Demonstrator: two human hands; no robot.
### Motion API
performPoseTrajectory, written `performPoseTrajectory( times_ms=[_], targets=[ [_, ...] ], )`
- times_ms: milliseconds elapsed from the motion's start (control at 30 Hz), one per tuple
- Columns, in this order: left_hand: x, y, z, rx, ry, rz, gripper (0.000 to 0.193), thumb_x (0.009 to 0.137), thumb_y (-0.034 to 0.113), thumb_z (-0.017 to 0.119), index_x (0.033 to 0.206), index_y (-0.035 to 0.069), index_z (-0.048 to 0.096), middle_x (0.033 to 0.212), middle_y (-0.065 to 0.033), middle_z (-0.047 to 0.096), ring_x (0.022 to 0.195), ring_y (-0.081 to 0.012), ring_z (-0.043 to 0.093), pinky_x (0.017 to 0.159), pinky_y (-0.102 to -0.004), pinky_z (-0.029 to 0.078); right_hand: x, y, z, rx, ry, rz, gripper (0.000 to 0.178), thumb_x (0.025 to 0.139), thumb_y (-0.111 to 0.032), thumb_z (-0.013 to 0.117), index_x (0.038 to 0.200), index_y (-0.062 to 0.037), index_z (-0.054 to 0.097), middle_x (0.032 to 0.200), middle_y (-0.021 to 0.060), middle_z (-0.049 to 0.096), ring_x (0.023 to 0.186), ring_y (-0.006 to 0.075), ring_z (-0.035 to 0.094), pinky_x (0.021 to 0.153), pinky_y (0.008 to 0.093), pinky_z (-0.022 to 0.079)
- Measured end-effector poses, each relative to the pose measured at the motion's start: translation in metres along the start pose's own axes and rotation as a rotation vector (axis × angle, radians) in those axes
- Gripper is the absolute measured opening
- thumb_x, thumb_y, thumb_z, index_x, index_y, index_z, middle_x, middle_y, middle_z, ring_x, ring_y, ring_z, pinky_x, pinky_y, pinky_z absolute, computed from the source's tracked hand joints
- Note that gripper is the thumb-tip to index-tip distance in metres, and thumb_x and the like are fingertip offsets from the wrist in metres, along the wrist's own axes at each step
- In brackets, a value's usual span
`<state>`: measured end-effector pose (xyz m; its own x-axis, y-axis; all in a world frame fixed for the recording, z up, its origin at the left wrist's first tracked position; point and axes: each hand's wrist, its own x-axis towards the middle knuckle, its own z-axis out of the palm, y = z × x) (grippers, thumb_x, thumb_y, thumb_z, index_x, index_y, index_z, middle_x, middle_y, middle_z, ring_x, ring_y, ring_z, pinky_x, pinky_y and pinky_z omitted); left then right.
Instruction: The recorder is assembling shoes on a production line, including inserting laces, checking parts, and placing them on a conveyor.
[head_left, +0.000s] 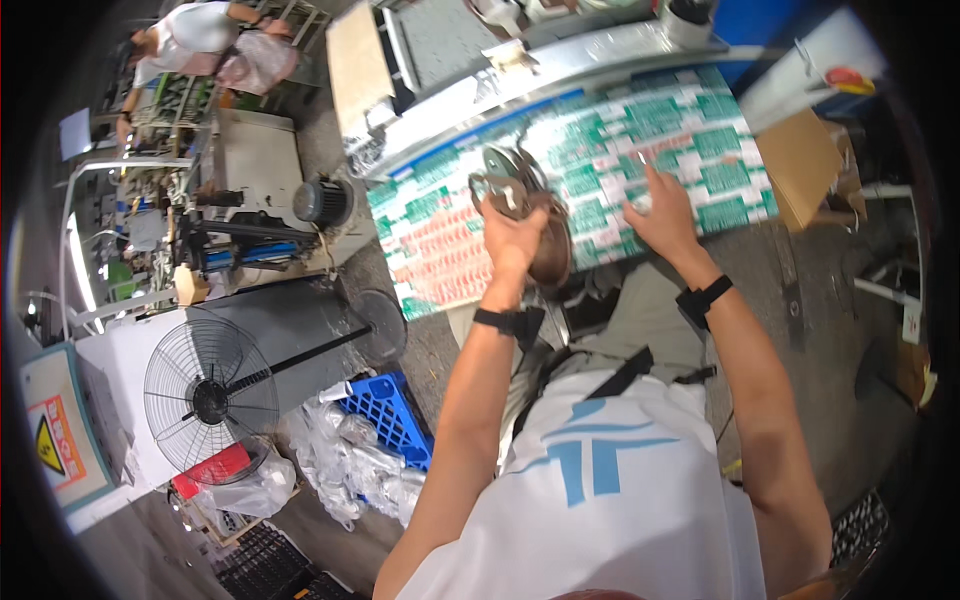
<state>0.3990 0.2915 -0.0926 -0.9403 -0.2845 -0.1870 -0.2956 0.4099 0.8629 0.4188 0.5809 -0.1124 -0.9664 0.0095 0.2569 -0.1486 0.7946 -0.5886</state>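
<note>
My left hand [514, 236] is closed on a brown strappy sandal [548, 250], above a work surface covered in green, white and red printed sheet [600, 150]. The sandal's straps and sole stand partly beyond my fingers, and blur hides its finer shape. To the right, my right hand [664, 215] hovers over or touches the printed sheet, index finger stretched forward and thumb apart. A small pale spot shows by that fingertip; I cannot tell whether it is an object or part of the print. Both wrists wear black bands.
A metal rail [480, 110] runs along the table's far edge. Brown cardboard [800, 165] stands at the right end. On the left are a wire-caged fan [210, 400], a blue plastic crate [385, 415] with clear bags, and a motor [322, 202]. Another person [190, 40] works at far left.
</note>
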Motion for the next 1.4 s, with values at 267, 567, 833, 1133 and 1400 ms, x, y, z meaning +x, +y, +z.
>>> performPoseTrajectory(
  times_ms=[267,567,833,1133,1400],
  targets=[
    [0.003,0.026,-0.094,-0.319,-0.133,-0.153,0.053,0.084,0.009,0.087,0.131,-0.002,0.065,0.115,-0.0078,0.078,0.099,-0.0159,0.073,0.089,-0.0325,0.06,0.015,0.023,0.009,-0.162,0.115,-0.117,0.086,0.08,-0.031,0.083,0.155,-0.0003,0.054,0.123,0.0175,0.066,0.114,0.0394,0.063,0.103,0.0514,0.051],
    [0.253,0.151,-0.224,0.105,-0.337,0.189,0.099,0.069,-0.01,0.081,0.162,-0.005,0.048,0.126,-0.0109,0.072,0.104,-0.0217,0.074,0.089,-0.0325,0.062,0.022,0.024,0.008,-0.207,0.076,-0.092,0.089,0.079,-0.03,0.083,0.157,0.0008,0.052,0.123,0.0177,0.066,0.113,0.0377,0.063,0.102,0.0506,0.051],
    [0.398,0.08,-0.22,0.917,0.123,0.37,0.091,0.077,0.02,0.082,0.163,0.018,0.053,0.167,-0.0319,0.042,0.155,-0.0468,0.045,0.127,-0.0505,0.04,0.026,0.025,0.011,-0.221,0.075,-0.131,0.089,0.081,-0.036,0.08,0.157,0.0022,0.053,0.124,0.0176,0.067,0.111,0.0364,0.064,0.099,0.0492,0.053],
    [0.313,0.217,0.056,0.567,-0.37,0.829,0.07,0.091,0.031,0.086,0.151,0.004,0.061,0.143,-0.0269,0.07,0.127,-0.0411,0.07,0.109,-0.047,0.055,0.028,0.031,0.004,-0.223,0.06,-0.123,0.088,0.083,-0.039,0.081,0.156,0.0035,0.055,0.123,0.0174,0.068,0.109,0.035,0.066,0.098,0.0482,0.054],
    [0.344,0.247,0.152,1.156,-0.183,0.306,0.079,0.08,0.071,0.087,0.135,0.016,0.079,0.148,-0.0131,0.069,0.15,-0.0416,0.047,0.121,-0.0613,0.038,0.031,0.027,-0.002,-0.192,0.062,-0.118,0.086,0.082,-0.039,0.081,0.153,0.0033,0.058,0.121,0.0136,0.069,0.108,0.0293,0.067,0.098,0.0456,0.054]
  ],
)
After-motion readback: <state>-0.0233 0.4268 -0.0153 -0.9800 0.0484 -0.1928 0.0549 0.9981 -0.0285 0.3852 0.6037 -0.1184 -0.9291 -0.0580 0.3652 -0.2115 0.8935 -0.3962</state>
